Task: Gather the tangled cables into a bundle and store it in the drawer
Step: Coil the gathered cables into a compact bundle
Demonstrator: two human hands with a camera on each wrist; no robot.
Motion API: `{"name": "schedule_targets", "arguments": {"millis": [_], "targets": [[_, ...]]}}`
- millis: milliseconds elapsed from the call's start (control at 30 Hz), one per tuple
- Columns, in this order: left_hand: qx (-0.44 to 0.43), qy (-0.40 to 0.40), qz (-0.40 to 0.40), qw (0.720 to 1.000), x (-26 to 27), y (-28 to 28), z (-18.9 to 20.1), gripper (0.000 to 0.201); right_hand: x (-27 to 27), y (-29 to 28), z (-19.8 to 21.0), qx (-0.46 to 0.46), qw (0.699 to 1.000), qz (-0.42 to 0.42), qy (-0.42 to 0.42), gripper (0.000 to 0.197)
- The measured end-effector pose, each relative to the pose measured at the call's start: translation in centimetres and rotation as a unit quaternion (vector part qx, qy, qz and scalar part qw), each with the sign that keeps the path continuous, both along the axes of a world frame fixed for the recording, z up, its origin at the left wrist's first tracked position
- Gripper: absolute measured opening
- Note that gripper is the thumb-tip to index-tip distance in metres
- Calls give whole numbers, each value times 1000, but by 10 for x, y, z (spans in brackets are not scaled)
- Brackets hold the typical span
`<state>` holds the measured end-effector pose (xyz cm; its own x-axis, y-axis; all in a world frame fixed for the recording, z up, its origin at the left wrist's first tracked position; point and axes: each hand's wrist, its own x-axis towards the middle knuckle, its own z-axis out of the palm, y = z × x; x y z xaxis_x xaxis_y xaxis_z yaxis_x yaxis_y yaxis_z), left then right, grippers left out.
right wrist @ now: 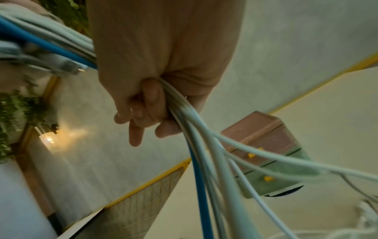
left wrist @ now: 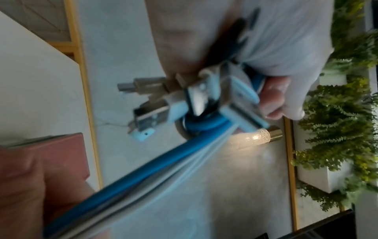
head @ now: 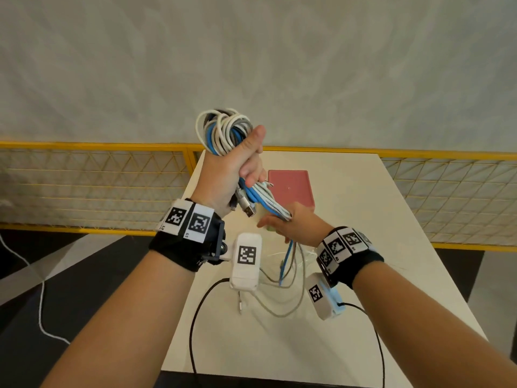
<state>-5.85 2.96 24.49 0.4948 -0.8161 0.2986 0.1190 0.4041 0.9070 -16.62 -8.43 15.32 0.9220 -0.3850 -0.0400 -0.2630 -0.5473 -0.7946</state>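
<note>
— Where are they with it?

— Midway through the gathering, I'd say. The left hand [head: 235,175] is raised above the table [head: 349,219], fingers and thumb wrapped round a coil of cables [head: 223,133], white, grey and blue. The right hand [head: 291,225] sits lower, clenched round the same strands where they run down out of the coil. Below it the loose ends [head: 285,273] hang to the tabletop and trail there.

— So not bundled yet?

— No. Those tails need winding in first, probably one more loop fed up to the left hand. A metal plug [head: 247,210] dangles just under the left palm; it could snag.

— And the drawer?

— The small pink drawer box [head: 291,189] stands on the table just beyond both hands. From the right wrist view its fronts carry yellow knobs [right wrist: 250,155], and they look closed, so one hand must let go to pull a drawer out.

— Anything in the way?

— Black wires [head: 195,309] from the wrist cameras loop over the near edge. Easy to catch up with the others.
</note>
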Motion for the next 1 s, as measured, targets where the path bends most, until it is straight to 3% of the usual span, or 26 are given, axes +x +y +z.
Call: {"name": "schedule_targets", "arguments": {"millis": [100,233,400,533,667,767,833,867,933,1000], "targets": [[37,-33,-63,997,2,6,-1,30,0,-16,3,-80,996,-33,-9,43],[177,-124,-72,974,5,12,-10,30,1,-27,20,-166,981,-98,-1,11],[275,-183,31,943,-5,10,-20,27,1,-17,37,-255,950,-178,-30,41],[300,-232,24,925,-16,6,-24,28,1,-8,43,-282,943,-166,-58,56],[313,-228,6,922,-17,5,-32,25,-2,-10,55,-147,986,-44,-56,88],[323,-221,10,920,-8,6,-41,32,-14,-16,66,-71,994,88,-8,102],[327,-225,19,917,-4,6,-46,49,-20,-15,67,-37,992,123,11,100],[323,-229,25,918,-4,6,-48,47,-20,-13,65,9,993,118,0,98],[308,-229,46,922,-9,5,-46,19,-21,-13,60,99,991,79,-49,86],[292,-201,65,933,-11,6,-44,5,-23,-13,56,113,988,48,-91,59]]}}
